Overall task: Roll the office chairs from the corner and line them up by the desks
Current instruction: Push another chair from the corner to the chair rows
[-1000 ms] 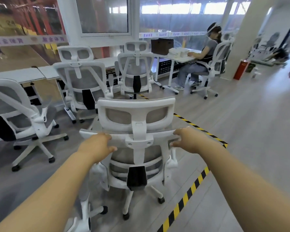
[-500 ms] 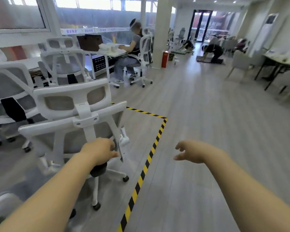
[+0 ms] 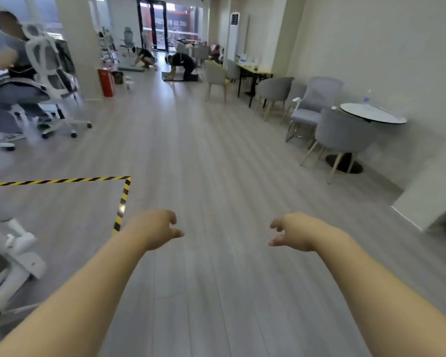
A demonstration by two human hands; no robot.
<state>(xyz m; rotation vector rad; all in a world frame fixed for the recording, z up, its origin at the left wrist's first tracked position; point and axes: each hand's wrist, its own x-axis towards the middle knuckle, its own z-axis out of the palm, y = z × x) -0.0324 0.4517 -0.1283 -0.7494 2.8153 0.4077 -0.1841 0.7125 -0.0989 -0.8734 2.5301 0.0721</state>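
Both my hands hang in front of me over bare grey floor, holding nothing. My left hand and my right hand have loosely curled fingers. Only a blurred part of a white office chair shows at the lower left edge, well left of my left hand and apart from it. Another white mesh office chair with a seated person stands at the far left by a desk.
Yellow-black floor tape marks a corner left of my left arm. Grey armchairs and a round table line the right wall. A pillar stands at left. People kneel on the floor far ahead.
My view has swung right, away from the desks. Both hands have let go of the white chair's back, the right one first, and the chair has dropped out to the lower left.
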